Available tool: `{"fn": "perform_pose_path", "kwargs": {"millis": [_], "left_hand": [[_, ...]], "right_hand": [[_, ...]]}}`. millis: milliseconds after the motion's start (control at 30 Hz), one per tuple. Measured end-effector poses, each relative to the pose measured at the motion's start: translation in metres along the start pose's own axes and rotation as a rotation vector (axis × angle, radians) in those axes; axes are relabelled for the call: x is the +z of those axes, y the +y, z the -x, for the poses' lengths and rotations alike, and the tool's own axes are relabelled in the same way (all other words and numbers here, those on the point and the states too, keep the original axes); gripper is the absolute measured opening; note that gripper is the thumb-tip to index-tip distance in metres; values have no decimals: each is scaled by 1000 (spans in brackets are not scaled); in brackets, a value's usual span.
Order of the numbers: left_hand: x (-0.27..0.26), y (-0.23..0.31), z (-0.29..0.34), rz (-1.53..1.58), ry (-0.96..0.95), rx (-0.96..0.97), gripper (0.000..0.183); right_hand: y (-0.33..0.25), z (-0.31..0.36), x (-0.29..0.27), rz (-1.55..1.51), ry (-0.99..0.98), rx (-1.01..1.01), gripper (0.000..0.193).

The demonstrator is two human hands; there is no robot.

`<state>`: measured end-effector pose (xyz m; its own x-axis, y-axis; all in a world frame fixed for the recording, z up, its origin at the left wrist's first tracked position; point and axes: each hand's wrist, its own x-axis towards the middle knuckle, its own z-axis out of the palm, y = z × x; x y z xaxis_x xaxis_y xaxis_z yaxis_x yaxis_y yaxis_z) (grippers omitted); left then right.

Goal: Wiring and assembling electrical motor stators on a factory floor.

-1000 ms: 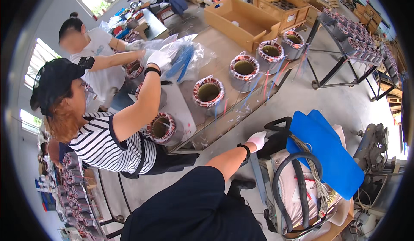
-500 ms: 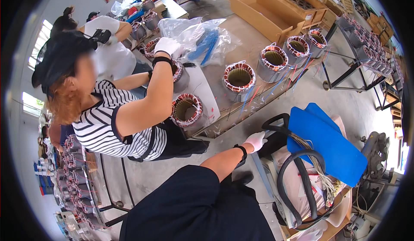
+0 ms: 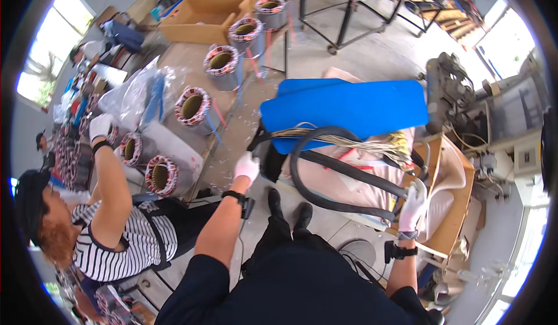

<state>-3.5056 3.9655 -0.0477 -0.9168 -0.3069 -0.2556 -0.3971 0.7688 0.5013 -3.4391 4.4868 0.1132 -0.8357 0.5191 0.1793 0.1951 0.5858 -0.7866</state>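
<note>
- The right hand [image 3: 414,207], in a white glove, rests on the pale padded seat [image 3: 354,182] at its right side, beside the wooden board [image 3: 459,209]; the fingers lie close together against the padding, and whether they pinch anything cannot be told.
- The left hand [image 3: 247,166], also in a white glove, hangs in the air left of the seat, over the floor; its fingers are curled loosely and hold nothing that shows.
- A thick black hose [image 3: 325,174] loops over the seat between the two hands.
- A bundle of thin pale wires [image 3: 354,143] lies across the top of the loop, ending in yellowish tips near the right hand.
- A blue cushion [image 3: 349,107] lies just behind the wires, flat and broad.
- To the left stands a long workbench [image 3: 192,57] with a row of round motor coils [image 3: 193,105], copper windings showing at their rims.
- A co-worker in a striped shirt [image 3: 125,246] sits at the bench, one gloved hand [image 3: 100,126] raised to the coils.
- A cardboard box [image 3: 200,17] stands at the bench's far end.
- A grey machine [image 3: 450,92] stands right of the cushion.
</note>
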Motion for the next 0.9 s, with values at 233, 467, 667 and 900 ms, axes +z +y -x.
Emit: {"fn": "perform_pose_path", "kwargs": {"millis": [233,467,667,900], "left_hand": [[-85,183,32,119,171,670,31],[-71,271,48,-408,-94,601,20],[-39,281,73,-5,37,903,9],[-12,288,154,90,-140,1253,19]], "right_hand": [[0,-4,8,-626,-87,463,28],[7,-15,32,-927,-397,491,29],[110,-51,64,-964,-560,375,48],[50,-111,131,-1043,-752,289,48]]}}
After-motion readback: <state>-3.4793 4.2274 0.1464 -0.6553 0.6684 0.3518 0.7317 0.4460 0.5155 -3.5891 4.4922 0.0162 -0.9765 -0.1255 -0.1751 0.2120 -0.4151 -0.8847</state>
